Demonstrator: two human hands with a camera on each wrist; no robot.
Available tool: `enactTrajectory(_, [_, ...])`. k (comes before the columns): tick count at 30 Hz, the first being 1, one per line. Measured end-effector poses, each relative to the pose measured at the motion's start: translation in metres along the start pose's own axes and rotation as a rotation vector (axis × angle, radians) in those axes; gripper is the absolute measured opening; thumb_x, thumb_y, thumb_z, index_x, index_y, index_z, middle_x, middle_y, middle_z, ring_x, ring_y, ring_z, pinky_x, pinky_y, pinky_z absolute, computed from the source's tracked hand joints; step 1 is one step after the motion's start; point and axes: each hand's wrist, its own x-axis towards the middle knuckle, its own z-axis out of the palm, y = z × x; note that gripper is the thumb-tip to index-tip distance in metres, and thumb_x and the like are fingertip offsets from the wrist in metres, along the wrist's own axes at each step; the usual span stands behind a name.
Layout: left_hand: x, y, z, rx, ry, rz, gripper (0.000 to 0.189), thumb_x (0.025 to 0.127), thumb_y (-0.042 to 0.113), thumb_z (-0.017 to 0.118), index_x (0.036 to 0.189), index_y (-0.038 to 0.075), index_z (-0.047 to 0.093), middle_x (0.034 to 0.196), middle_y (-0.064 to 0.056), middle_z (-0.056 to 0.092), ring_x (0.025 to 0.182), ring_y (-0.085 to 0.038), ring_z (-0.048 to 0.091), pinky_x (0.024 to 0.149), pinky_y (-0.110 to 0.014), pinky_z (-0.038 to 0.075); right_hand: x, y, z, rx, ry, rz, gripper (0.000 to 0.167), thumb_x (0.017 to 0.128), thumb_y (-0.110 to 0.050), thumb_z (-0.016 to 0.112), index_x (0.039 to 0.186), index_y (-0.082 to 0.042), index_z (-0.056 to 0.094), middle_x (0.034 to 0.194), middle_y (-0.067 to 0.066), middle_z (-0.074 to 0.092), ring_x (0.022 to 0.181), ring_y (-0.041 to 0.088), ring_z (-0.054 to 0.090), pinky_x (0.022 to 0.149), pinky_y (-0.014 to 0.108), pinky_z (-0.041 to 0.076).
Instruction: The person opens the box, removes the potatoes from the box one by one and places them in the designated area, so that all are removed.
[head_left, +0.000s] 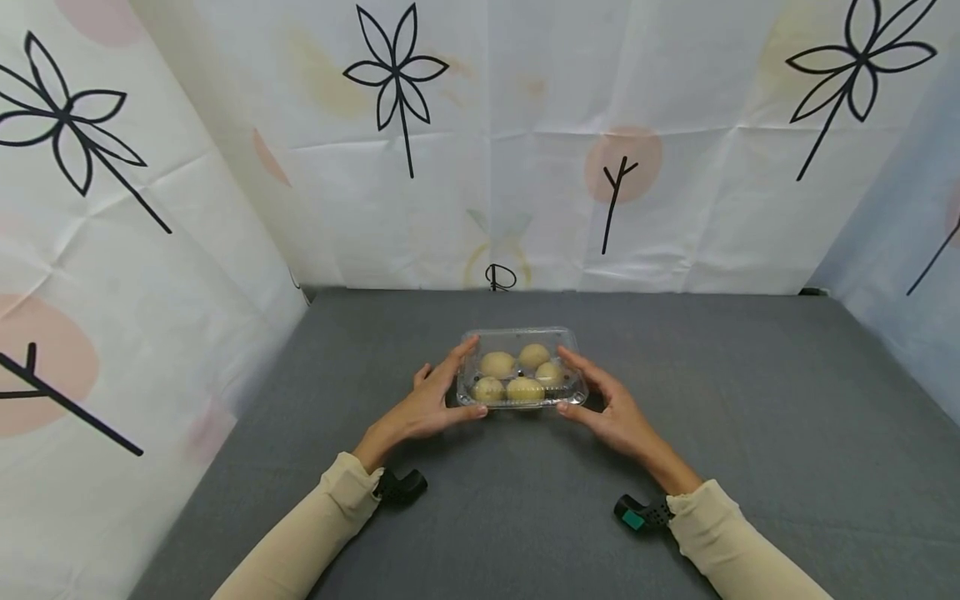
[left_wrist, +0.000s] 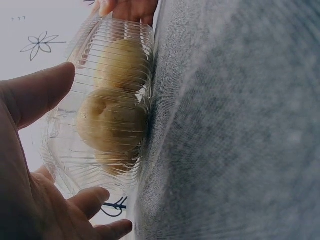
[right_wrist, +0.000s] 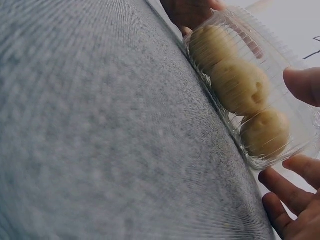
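Here's your clear ribbed plastic box (head_left: 517, 340), down on the grey cloth (head_left: 495, 517), pale yellow potatoes (head_left: 525, 389) bulging inside; its lid seems closed, though reflections blur the seam. Your left hand (head_left: 429, 406) grips its left end, your right hand (head_left: 621, 419) the other, thumbs nearest you.

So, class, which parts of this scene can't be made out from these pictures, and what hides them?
Head: underside of the clear container, hidden by its own top and the potatoes inside.
Head: rest of the left sleeve and right sleeve, cut off by the bottom edge.
Left wrist: part of the right hand, cut off by the top edge.
Right wrist: part of the left hand, likewise.
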Motion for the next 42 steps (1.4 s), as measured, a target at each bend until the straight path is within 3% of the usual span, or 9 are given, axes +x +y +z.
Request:
enactTrajectory(4, [-0.001,-0.001,-0.001,-0.026,0.006,0.007,0.095,0.095,0.048,0.068,0.164,0.037,0.004,0.173,0.001,0.013,0.152,-0.036,0.035,0.121,-0.068,-0.005,0.000,0.001,0.000,0.017,0.013,0.008,0.074,0.092,-0.009,0.075,0.157,-0.021,0.042,0.161,0.007,0.043,0.143,0.006,0.043,0.109,0.011,0.034])
enactTrajectory(7, [-0.001,-0.002,-0.001,-0.040,0.008,0.020,0.093,0.096,0.047,0.067,0.165,0.035,0.005,0.173,0.000,0.012,0.150,-0.039,0.037,0.122,-0.068,-0.005,0.001,0.000,-0.001,0.027,0.013,0.017,0.072,0.093,-0.009,0.074,0.156,-0.020,0.043,0.161,0.008,0.043,0.140,-0.003,0.040,0.108,0.010,0.034])
enactTrajectory(15, [0.001,-0.009,-0.002,-0.082,0.005,0.063,0.093,0.096,0.050,0.066,0.165,0.031,0.006,0.173,0.000,0.009,0.154,-0.038,0.029,0.124,-0.065,-0.002,0.001,-0.001,-0.002,0.041,-0.005,0.021,0.071,0.094,-0.008,0.072,0.157,-0.019,0.042,0.159,0.011,0.045,0.141,0.001,0.040,0.108,0.010,0.034])
enactTrajectory(22, [0.003,-0.013,-0.002,-0.097,-0.002,0.080,0.092,0.097,0.049,0.066,0.165,0.032,0.006,0.173,0.001,0.008,0.153,-0.039,0.029,0.123,-0.066,-0.001,0.002,0.000,-0.002,0.074,-0.017,0.030,0.068,0.096,-0.007,0.069,0.157,-0.019,0.042,0.161,0.012,0.043,0.148,0.021,0.038,0.111,0.008,0.031])
enactTrajectory(28, [0.002,-0.012,-0.002,-0.104,-0.009,0.084,0.091,0.098,0.043,0.065,0.165,0.030,0.006,0.174,0.001,0.007,0.158,-0.033,0.016,0.123,-0.065,-0.001,0.002,0.001,-0.003,0.091,-0.033,0.013,0.067,0.096,-0.006,0.067,0.157,-0.016,0.041,0.159,0.018,0.044,0.142,-0.003,0.037,0.111,0.007,0.030])
enactTrajectory(38, [0.003,-0.014,-0.002,-0.087,0.001,0.120,0.086,0.099,0.053,0.058,0.165,0.028,0.009,0.172,0.000,0.015,0.156,-0.033,0.024,0.122,-0.063,0.005,0.002,0.000,-0.004,0.103,-0.059,0.014,0.066,0.097,-0.005,0.065,0.158,-0.014,0.040,0.159,0.020,0.042,0.139,-0.012,0.038,0.110,0.006,0.030])
enactTrajectory(42, [0.003,-0.015,-0.002,-0.092,-0.002,0.143,0.082,0.101,0.046,0.058,0.165,0.026,0.010,0.172,-0.002,0.016,0.157,-0.032,0.023,0.122,-0.064,0.005,0.002,0.000,-0.004,0.088,-0.059,0.026,0.064,0.098,-0.004,0.063,0.157,-0.014,0.041,0.159,0.019,0.044,0.137,-0.011,0.039,0.109,0.007,0.032])
